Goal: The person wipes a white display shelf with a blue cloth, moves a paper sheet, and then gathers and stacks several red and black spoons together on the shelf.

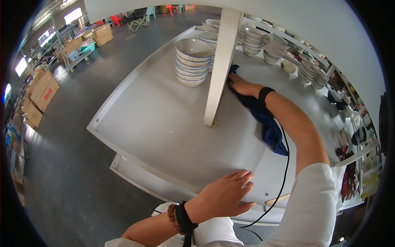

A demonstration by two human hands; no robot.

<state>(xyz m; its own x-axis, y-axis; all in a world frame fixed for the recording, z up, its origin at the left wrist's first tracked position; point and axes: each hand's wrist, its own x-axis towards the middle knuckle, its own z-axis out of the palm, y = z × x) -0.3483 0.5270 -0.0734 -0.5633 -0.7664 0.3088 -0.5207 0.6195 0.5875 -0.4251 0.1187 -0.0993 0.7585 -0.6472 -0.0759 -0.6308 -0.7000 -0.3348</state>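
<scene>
My right hand (242, 85) reaches far across the grey shelf (148, 119) and presses on a dark blue cloth (263, 119). The cloth trails back toward me along the shelf, beneath my forearm. Part of its far end and some of my right fingers are hidden behind the white post (222, 70). Near the shelf's front edge my left hand (224, 194) has its fingers stretched out, with nothing held. Left of the post stands a stack of patterned bowls (192, 61), clear of both hands.
More bowl stacks (252, 41) stand at the back, and others (307, 71) line the right side. A single bowl (288, 66) sits between them. A black cable (284, 181) hangs beside my right arm. Cardboard boxes (43, 90) lie on the floor at far left.
</scene>
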